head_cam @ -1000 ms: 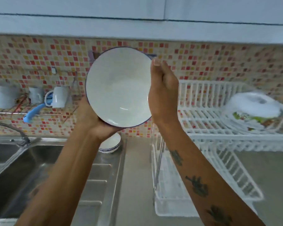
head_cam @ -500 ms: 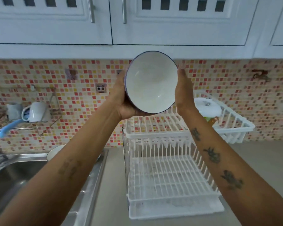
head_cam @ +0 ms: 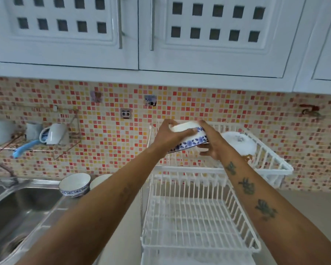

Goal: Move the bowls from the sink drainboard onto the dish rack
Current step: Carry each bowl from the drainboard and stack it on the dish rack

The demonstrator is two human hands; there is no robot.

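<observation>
I hold a white bowl with a blue flower band [head_cam: 191, 141] upside down and tilted, over the left part of the top shelf of the white two-tier dish rack [head_cam: 271, 163]. My left hand [head_cam: 169, 136] grips its left side and my right hand [head_cam: 211, 142] its right side. Two more bowls stay on the steel drainboard [head_cam: 52, 213]: a blue-rimmed bowl [head_cam: 74, 184] and a second white bowl [head_cam: 99, 180] partly hidden by my left forearm. An upturned white bowl [head_cam: 239, 145] lies on the top shelf to the right.
The rack's lower shelf [head_cam: 195, 222] holds nothing. A steel sink [head_cam: 11, 211] with a tap [head_cam: 4, 171] is at the left. Mugs [head_cam: 54, 133] and a blue brush [head_cam: 25, 148] hang on a wall rail. White cupboards [head_cam: 161, 31] hang overhead.
The bowl faced me with its inside showing, held high. It is now turned upside down and lowered toward the rack's top shelf, both hands still on it.
</observation>
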